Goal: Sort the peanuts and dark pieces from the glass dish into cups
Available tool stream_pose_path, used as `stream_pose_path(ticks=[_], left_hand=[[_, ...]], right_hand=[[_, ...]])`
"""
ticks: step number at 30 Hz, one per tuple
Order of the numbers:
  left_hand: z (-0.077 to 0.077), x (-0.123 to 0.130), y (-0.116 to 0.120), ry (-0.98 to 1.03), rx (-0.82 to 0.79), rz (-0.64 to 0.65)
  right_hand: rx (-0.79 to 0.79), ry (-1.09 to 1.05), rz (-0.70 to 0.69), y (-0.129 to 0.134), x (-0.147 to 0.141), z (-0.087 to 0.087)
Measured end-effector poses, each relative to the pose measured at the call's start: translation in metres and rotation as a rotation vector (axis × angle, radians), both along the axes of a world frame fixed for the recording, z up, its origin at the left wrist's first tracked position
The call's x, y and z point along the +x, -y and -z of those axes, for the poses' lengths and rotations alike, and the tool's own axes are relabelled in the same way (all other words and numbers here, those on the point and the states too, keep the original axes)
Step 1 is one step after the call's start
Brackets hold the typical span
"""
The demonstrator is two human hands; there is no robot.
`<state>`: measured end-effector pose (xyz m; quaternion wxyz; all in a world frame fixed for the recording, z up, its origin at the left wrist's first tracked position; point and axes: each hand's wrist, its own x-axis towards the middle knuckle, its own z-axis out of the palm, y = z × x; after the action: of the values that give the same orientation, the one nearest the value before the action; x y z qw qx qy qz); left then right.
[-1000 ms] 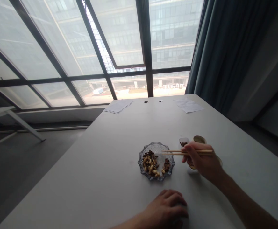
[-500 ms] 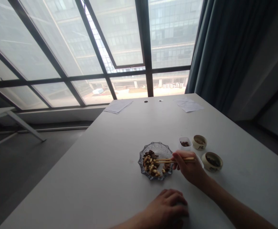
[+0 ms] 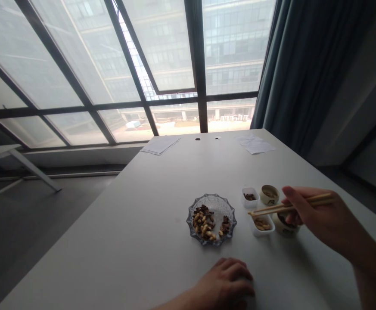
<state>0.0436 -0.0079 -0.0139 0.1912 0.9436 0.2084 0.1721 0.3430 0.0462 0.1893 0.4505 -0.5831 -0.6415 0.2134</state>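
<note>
My right hand [image 3: 320,215] is closed round a pair of wooden chopsticks [image 3: 291,205], pointing left. Their tips are above a small white plastic container [image 3: 262,234] with peanut-like pieces in it. A tiny light bit seems to sit at the tips, too small to name. To the left stands a scalloped glass dish [image 3: 211,199] with pale peanuts [image 3: 203,228] and dark brown pieces [image 3: 225,224] in separate heaps. My left hand [image 3: 223,282] rests on the table in front of the dish, fingers loosely bent and apart; what lies under the palm is hidden.
Another white plastic container [image 3: 250,202] holds dark pieces. Beside it is a cream ceramic bowl [image 3: 269,199]; a second ceramic bowl [image 3: 286,230] is partly behind my right hand. Papers [image 3: 160,145] and more sheets [image 3: 255,143] lie at the white table's far end, by the windows.
My right hand has moved right with the chopsticks, from over the glass dish to the nearer white container, which shows more now. My left hand has hardly moved.
</note>
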Motion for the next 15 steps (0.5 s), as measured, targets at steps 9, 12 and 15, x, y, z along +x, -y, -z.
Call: stream_pose_path(ticks=[9,12,15], left_hand=[[0.001,0.000,0.000,0.023,-0.003,0.001],[0.002,-0.001,0.000,0.057,0.004,-0.003],[0.003,-0.001,0.000,0.037,0.007,-0.007]], right_hand=[[0.012,0.023,0.029,0.005,-0.005,-0.003],[-0.037,0.024,-0.074,0.001,-0.019,0.000],[-0.112,0.065,-0.178,-0.007,-0.034,0.007]])
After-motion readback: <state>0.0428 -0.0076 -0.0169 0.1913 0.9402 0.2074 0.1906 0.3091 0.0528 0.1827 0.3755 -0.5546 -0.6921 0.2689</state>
